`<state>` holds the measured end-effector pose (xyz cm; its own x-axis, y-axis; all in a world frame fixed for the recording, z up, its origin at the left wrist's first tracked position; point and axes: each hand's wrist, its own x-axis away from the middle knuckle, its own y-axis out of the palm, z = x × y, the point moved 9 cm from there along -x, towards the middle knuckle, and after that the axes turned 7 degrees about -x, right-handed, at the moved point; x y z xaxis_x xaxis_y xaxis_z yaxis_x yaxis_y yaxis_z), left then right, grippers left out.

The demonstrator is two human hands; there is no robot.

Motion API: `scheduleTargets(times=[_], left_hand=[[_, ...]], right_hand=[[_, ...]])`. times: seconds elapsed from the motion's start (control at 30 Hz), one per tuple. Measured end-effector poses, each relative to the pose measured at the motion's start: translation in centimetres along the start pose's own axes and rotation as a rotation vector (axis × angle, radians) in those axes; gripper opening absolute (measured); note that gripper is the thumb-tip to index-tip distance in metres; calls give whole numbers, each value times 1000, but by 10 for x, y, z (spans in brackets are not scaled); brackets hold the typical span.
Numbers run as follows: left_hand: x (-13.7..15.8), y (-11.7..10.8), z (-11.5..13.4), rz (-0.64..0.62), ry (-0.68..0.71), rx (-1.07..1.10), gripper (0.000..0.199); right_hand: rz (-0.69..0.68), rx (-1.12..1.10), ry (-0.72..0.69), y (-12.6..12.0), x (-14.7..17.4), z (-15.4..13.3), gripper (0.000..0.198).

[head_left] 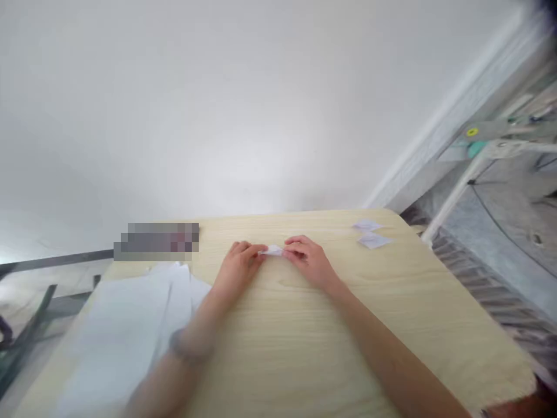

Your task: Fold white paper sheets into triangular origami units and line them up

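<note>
Between my hands, low over the tabletop, is a small folded white paper (pixel 273 250). My left hand (pixel 242 259) pinches its left end between thumb and fingers. At the other end, the fingertips of my right hand (pixel 308 259) close on the paper. Toward the back right of the table lie two folded paper pieces, a farther one (pixel 366 224) and a nearer one (pixel 373 240), both pointed in shape. Exact folds in the held paper are too small to make out.
White paper sheets (pixel 126 325) lie in a loose stack on the left of the wooden table (pixel 278 348), partly under my left forearm. A blurred-out object (pixel 156 241) sits behind them. The wall (pixel 261 104) rises at the table's back edge. A white metal frame (pixel 456 191) stands at right.
</note>
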<state>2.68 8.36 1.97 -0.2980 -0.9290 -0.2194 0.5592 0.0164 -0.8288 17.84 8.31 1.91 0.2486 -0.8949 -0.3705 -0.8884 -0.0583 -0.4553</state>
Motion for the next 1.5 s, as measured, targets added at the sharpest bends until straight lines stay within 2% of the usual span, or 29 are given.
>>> scheduleTargets(times=[0.17,0.37,0.5,0.63,1.0,1.33,1.5], left_hand=[[3,8,2,-29,-50,200,27],[4,12,-13,-27,-221,526,27],[5,12,-13,-3,-260,724,27],[5,12,-14,5,-304,775,26],[7,11,-14,12,-385,758,24],[8,24,-12,-4,-433,1047,30],[8,24,-12,-45,-458,1049,39]], right_hand=[[11,-59,-41,-1,1,-7,14],[18,-231,28,-3,2,-4,12],[36,-419,139,0,3,4,14],[5,-575,273,10,6,11,19],[79,-500,254,5,7,6,20],[153,-491,329,5,9,12,23],[160,-425,302,3,9,12,22]])
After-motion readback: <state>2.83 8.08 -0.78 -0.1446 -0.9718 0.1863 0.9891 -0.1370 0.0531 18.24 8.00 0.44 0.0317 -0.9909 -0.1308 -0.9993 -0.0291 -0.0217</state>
